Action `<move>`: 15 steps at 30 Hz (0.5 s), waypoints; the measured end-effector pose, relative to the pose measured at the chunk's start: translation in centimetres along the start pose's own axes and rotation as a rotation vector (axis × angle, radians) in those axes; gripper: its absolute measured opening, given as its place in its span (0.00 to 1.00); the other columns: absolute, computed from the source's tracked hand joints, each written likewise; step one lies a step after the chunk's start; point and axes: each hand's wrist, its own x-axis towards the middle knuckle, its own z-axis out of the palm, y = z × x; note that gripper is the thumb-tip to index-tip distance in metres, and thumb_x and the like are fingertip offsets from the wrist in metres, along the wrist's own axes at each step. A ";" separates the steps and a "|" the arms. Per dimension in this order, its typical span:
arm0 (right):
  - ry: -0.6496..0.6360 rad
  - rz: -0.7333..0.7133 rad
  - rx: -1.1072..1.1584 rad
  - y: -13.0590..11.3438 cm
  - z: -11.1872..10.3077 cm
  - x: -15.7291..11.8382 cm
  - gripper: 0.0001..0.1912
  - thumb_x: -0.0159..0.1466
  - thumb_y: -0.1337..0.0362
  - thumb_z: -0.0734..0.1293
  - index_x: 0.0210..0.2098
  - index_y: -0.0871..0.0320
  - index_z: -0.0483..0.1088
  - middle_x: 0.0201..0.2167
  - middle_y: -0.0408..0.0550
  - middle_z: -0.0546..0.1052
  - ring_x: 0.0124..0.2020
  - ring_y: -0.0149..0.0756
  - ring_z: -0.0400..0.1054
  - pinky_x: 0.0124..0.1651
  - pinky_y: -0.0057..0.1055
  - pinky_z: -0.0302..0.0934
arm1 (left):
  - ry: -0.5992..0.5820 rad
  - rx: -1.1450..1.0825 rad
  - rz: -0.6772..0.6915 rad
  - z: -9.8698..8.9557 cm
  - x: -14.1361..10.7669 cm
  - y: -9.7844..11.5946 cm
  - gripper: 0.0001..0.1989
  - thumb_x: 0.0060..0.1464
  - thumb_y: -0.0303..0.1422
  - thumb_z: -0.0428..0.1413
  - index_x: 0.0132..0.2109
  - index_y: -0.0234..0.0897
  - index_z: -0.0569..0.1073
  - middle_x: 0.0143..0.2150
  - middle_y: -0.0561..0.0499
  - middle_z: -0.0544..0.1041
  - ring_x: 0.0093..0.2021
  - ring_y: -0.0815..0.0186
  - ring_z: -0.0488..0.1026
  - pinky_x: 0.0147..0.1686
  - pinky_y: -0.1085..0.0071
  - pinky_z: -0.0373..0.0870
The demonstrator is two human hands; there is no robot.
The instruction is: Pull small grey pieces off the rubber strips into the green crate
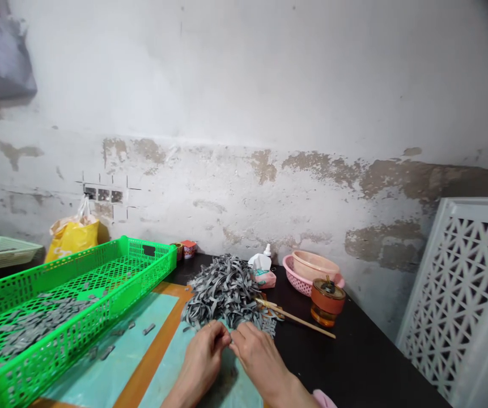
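Note:
My left hand (pixel 204 356) and my right hand (pixel 259 354) are together at the near edge of a heap of grey strips (pixel 229 289). Both hands have their fingers closed in a pinch, and the fingertips nearly meet. Whatever lies between them is too small or hidden to make out. Under the hands is a blue-green sheet (pixel 165 368) with orange-brown tape. A few small grey pieces (pixel 107 352) lie on the sheet left of my left hand.
At the left, a green crate (pixel 71 317) holds many grey pieces. Right of the heap are a wooden stick (pixel 307 324), an amber jar (pixel 327 303), pink baskets (pixel 315 265) and a tissue pack (pixel 264 277). A white lattice panel (pixel 460 294) stands far right.

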 end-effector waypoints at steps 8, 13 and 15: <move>-0.017 -0.042 0.021 0.1 -0.3 0.0 0.06 0.60 0.69 0.69 0.33 0.54 0.67 0.32 0.41 0.74 0.34 0.37 0.68 0.32 0.31 0.55 | -0.018 -0.151 -0.029 0.2 -0.3 -0.5 0.10 0.55 0.32 0.48 0.25 0.38 0.66 0.25 0.51 0.71 0.29 0.62 0.67 0.29 0.71 0.58; -0.001 -0.034 0.041 0.7 0.0 -0.1 0.06 0.62 0.71 0.66 0.36 0.54 0.67 0.32 0.41 0.74 0.34 0.36 0.68 0.32 0.31 0.54 | -0.070 -0.214 -0.019 -0.3 -0.4 -0.3 0.14 0.57 0.40 0.50 0.29 0.37 0.70 0.27 0.52 0.73 0.30 0.63 0.66 0.30 0.72 0.58; 0.000 -0.041 0.030 0.7 0.1 -0.1 0.05 0.63 0.71 0.65 0.35 0.54 0.67 0.31 0.42 0.73 0.33 0.36 0.68 0.31 0.31 0.53 | -0.098 -0.254 -0.046 -0.5 -0.4 0.0 0.13 0.54 0.40 0.53 0.27 0.36 0.72 0.26 0.52 0.73 0.30 0.63 0.66 0.31 0.72 0.58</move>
